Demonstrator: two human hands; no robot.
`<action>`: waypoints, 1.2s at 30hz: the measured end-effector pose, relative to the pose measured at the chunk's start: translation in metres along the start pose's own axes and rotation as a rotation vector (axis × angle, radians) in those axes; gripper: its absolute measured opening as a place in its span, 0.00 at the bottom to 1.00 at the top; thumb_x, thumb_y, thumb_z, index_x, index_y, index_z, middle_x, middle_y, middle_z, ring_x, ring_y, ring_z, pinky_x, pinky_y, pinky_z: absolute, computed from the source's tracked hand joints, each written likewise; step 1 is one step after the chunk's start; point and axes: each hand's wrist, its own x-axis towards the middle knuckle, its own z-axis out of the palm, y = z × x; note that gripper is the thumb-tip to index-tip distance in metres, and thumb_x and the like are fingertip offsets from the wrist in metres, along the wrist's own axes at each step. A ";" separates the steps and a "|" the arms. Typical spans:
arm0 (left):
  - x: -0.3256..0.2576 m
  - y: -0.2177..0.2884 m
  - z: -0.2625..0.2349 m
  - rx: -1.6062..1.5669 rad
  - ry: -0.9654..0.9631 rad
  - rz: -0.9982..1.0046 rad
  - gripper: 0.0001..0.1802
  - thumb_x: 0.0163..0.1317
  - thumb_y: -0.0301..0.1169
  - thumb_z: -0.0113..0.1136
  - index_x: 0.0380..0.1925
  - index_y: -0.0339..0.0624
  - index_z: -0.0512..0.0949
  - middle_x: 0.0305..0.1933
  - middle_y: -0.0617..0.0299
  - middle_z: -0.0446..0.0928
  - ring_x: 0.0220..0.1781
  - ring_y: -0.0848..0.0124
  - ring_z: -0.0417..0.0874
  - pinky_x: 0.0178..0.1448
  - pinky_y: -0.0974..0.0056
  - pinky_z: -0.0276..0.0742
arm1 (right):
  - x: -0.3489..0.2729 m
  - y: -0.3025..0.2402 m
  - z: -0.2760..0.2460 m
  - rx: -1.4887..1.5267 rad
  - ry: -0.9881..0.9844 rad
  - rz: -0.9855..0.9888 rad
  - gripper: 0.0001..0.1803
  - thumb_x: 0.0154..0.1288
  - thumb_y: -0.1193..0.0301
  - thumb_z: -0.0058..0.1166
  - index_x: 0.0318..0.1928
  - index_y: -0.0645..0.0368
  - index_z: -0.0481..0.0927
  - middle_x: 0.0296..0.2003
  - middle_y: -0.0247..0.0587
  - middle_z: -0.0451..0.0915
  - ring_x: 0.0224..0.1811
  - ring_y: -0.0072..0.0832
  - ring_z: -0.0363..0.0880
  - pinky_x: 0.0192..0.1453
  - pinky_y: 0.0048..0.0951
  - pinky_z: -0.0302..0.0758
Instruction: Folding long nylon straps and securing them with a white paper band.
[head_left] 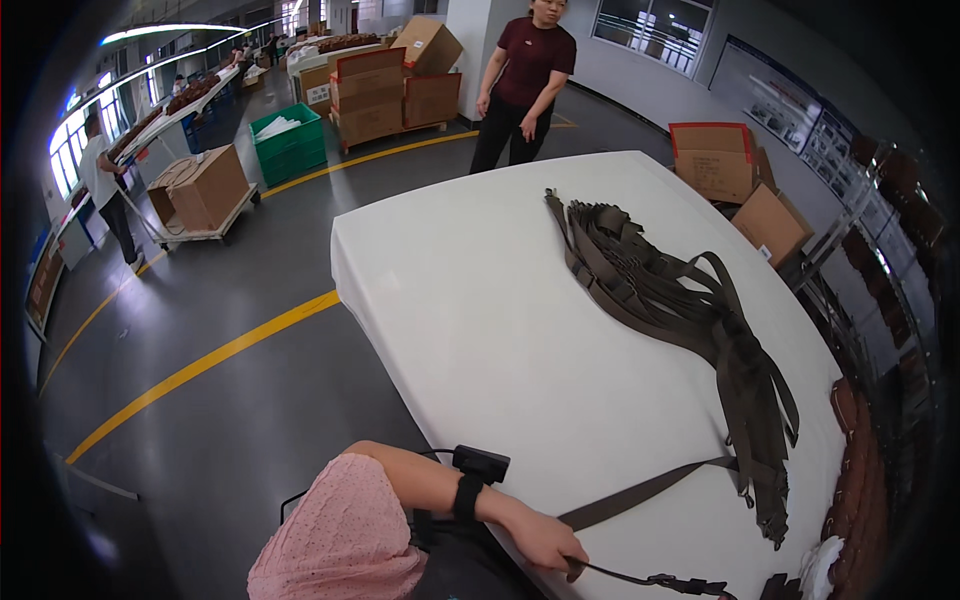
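Observation:
My left hand [545,540] is closed on a dark olive webbing strap [640,494] at the near edge of the white-covered table [450,270]. One stretch of strap runs from the hand to the right toward a bundle. Another, thinner-looking stretch leaves the fingers toward dark buckle hardware [690,583] at the lower edge. The bundle of matching straps [680,310] lies lengthwise along the table's right half, with metal hooks and sliders at its ends. A black device [480,463] is banded to my left wrist. My right hand is out of view.
Brown bundled goods [855,480] and a crumpled white bag [822,570] line the right edge. Cardboard boxes [715,165] stand beyond the far right corner. A person [525,80] stands past the table's far edge. A loaded cart [205,190] and green crate [290,145] are left.

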 end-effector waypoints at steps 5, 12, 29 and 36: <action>-0.003 -0.030 -0.064 0.449 0.961 0.233 0.15 0.56 0.21 0.50 0.43 0.49 0.72 0.40 0.60 0.75 0.46 0.60 0.74 0.56 0.56 0.65 | -0.023 -0.005 -0.044 -0.643 -0.079 -0.632 0.16 0.74 0.68 0.35 0.36 0.71 0.70 0.20 0.44 0.71 0.12 0.28 0.62 0.14 0.26 0.63; -0.014 -0.068 -0.117 0.919 1.088 0.118 0.16 0.56 0.21 0.51 0.44 0.50 0.72 0.40 0.63 0.74 0.50 0.65 0.73 0.71 0.52 0.53 | -0.037 -0.023 -0.011 -0.419 0.181 -0.189 0.15 0.74 0.68 0.37 0.37 0.69 0.70 0.20 0.42 0.72 0.11 0.24 0.63 0.13 0.22 0.62; 0.038 0.018 -0.024 0.439 0.483 0.644 0.37 0.55 0.29 0.56 0.67 0.43 0.56 0.68 0.48 0.60 0.70 0.54 0.59 0.74 0.46 0.46 | 0.013 0.002 0.046 -0.447 -0.183 0.489 0.15 0.71 0.66 0.47 0.39 0.68 0.75 0.28 0.42 0.80 0.20 0.20 0.72 0.26 0.21 0.69; 0.074 0.036 -0.038 -0.551 0.219 0.473 0.14 0.67 0.36 0.55 0.45 0.37 0.71 0.30 0.68 0.70 0.25 0.80 0.67 0.26 0.71 0.62 | 0.028 0.010 0.035 -0.019 -0.021 0.110 0.24 0.59 0.67 0.60 0.51 0.70 0.71 0.33 0.40 0.82 0.22 0.29 0.78 0.26 0.27 0.75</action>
